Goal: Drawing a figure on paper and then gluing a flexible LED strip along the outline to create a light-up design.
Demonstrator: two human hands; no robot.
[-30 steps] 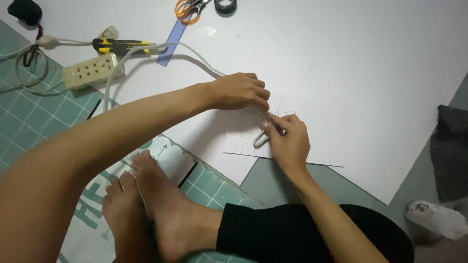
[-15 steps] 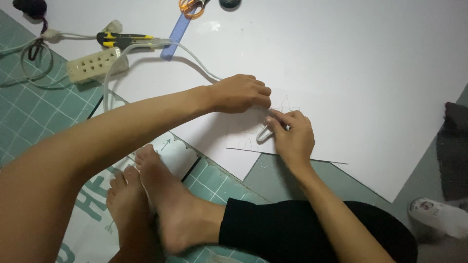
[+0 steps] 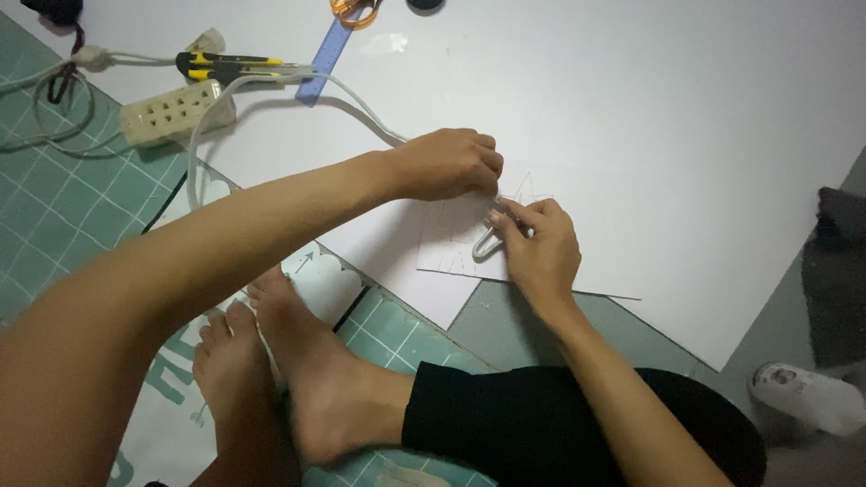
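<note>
A large white sheet (image 3: 649, 135) lies on the floor with faint pencil lines (image 3: 451, 234) drawn near its front edge. My left hand (image 3: 446, 162) rests on the sheet just above those lines, fingers curled shut, fingertips close to my right hand. My right hand (image 3: 541, 248) pinches a small pale tool with a looped end (image 3: 485, 245), its tip on the drawn lines. The working end of the tool is hidden under my fingers.
A cream power strip (image 3: 176, 110) with a white cable (image 3: 361, 104), a yellow-black utility knife (image 3: 230, 63), a blue ruler (image 3: 327, 56) and orange scissors (image 3: 352, 9) lie at the back left. A green cutting mat (image 3: 54, 207) lies under my bare feet (image 3: 298, 379). A white bottle (image 3: 807, 397) lies at the right.
The view has drifted a little, so the objects at the back sit higher in the frame. Both hands stay at the drawn lines, the right one still on the small tool.
</note>
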